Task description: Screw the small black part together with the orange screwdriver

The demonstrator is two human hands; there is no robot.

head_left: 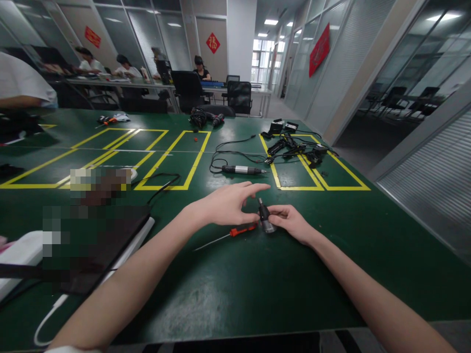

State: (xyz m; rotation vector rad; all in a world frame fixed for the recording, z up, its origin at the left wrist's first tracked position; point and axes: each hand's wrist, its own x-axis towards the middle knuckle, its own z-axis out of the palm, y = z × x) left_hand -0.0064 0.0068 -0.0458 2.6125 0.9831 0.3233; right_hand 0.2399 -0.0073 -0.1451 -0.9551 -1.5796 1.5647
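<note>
My right hand pinches a short black cylindrical tool part between thumb and fingers. This part has a thin metal tip pointing up and a greyish, shiny lower end; its exact kind I cannot make out. Just left of it, my left hand is open, index finger stretched out over the tip. The left thumb is close to the part's side; whether it touches I cannot tell. Below the left hand a screwdriver with a red and black handle lies on the green table, its shaft pointing left.
Beyond my hands lies a corded pen-shaped power tool. Black cables and parts are heaped at the back right, beside yellow tape outlines. A dark flat object lies at left. A person in a white sleeve is at far left.
</note>
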